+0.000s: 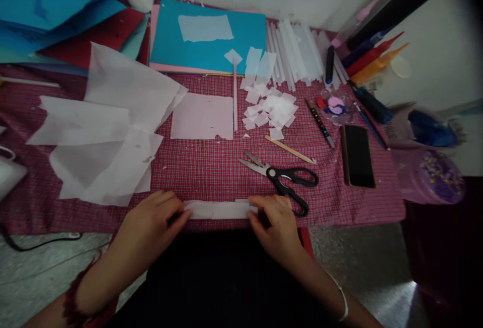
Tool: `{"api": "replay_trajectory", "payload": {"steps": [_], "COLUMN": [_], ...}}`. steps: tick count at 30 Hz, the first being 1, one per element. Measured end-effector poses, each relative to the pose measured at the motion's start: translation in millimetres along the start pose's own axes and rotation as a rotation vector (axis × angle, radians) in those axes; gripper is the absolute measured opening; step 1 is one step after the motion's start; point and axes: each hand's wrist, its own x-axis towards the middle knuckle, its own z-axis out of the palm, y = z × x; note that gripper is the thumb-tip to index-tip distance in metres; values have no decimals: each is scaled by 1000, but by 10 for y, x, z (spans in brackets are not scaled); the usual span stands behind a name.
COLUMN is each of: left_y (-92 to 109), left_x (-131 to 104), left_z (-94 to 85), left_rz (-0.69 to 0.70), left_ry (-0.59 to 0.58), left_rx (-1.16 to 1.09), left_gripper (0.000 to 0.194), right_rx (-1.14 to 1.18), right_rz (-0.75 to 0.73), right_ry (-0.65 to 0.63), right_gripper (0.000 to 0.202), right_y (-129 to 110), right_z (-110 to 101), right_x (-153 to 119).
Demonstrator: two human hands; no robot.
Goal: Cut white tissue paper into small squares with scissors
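Observation:
A white paper strip (pixel 221 210), seemingly folded lengthwise, lies along the front edge of the table. My left hand (pixel 160 220) pinches its left end between thumb and fingers. At the other end, my right hand (pixel 272 220) grips the strip in the same way. Just beyond my right hand rest black-handled scissors (pixel 279 173) with the blades apart. A thin wooden stick (pixel 290 149) lies behind them. Farther back sits a heap of small cut paper squares (pixel 273 109), beside a pale pink paper sheet (pixel 204 116).
Large loose white sheets (pixel 109 137) cover the table's left side. Blue card (pixel 166 41) and white paper tubes (pixel 296 51) lie at the back. On the right are a phone (pixel 357 156), a marker (pixel 320 123), a paint dish (pixel 335 105) and a purple tub (pixel 439 179).

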Motion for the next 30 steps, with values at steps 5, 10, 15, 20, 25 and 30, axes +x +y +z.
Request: {"api": "replay_trajectory", "payload": {"steps": [5,10,15,20,25,30], "left_y": [-17,7,22,-9,10,41], "left_x": [-7,24,58,52,60,80], "left_z": [35,33,-4,0,1,-30], "left_rz": [-21,-148,-189,-169,-144,-84], "left_ry": [-5,-18,-42,-41,-32,-7], "left_rx": [8,-18,-16,-22,-23,-35], "left_gripper": [28,15,22,32,35,34], "right_rx": [-36,-138,-261,-321,-190,59], "right_rz": [31,64,64,29,0,46], "right_ry": [-5,-159,-323,-406,-397,-322], "right_gripper": [19,26,19,3,12,18], "right_y": [-45,-111,-163,-197,-196,-235], "right_z": [-23,-115,-202,-239,-253,-317], "right_x": [34,124,236,329,329,288]}}
